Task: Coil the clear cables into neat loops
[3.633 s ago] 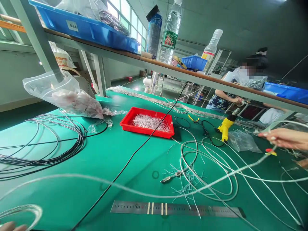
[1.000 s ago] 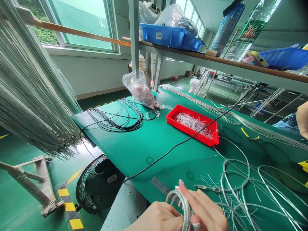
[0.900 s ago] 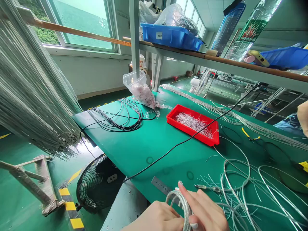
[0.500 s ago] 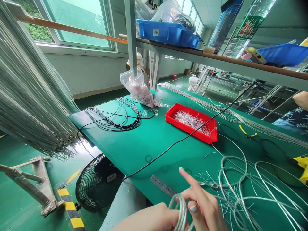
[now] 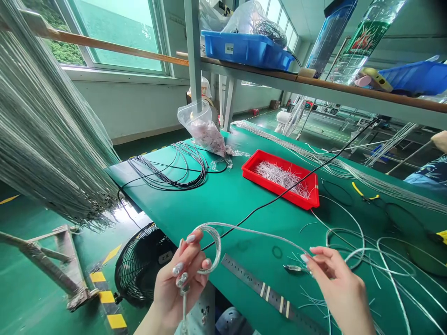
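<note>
My left hand is closed round a small coil of clear silvery cable near the front edge of the green table. A cable end with a connector hangs below its fingers. From the coil, one strand runs right to my right hand, which pinches it between thumb and fingers. Just left of the right hand, a small metal connector lies on the table. Between and below the hands is a steel ruler with pale bands round it.
A red tray holds short white strands. Black cable coils and a plastic bag lie farther back. Loose clear cable spreads at right, near yellow-handled pliers. A black fan stands at left. A person's arm shows far right.
My hands have moved apart, the left one up and leftward with the coil, the right one rightward. A strand now stretches between them, and more of the ruler shows.
</note>
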A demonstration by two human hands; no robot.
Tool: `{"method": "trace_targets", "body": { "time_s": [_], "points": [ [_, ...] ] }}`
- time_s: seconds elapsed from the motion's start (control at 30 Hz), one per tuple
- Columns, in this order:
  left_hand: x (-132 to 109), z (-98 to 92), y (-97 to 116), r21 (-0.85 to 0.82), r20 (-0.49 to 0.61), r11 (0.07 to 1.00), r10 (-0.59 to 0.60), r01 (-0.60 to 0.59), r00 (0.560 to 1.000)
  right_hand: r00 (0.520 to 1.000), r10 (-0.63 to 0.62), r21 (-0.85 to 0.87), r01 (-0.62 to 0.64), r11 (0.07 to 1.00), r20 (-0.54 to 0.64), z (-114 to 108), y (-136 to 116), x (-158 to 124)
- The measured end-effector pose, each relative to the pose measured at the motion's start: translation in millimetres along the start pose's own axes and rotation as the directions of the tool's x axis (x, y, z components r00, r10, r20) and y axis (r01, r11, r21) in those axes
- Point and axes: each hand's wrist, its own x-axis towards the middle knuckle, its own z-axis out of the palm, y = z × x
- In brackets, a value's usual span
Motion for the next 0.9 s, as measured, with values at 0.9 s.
{"method": "trace_targets", "body": {
  "time_s": [0.9],
  "points": [
    [21.3,14.2,-74.4,0.729,0.139,0.601,-0.598,0.327,0.789,0.996,-0.019,0.271,0.043,0.962,-0.091,-4.8,-69.1,14.4]
  ]
}}
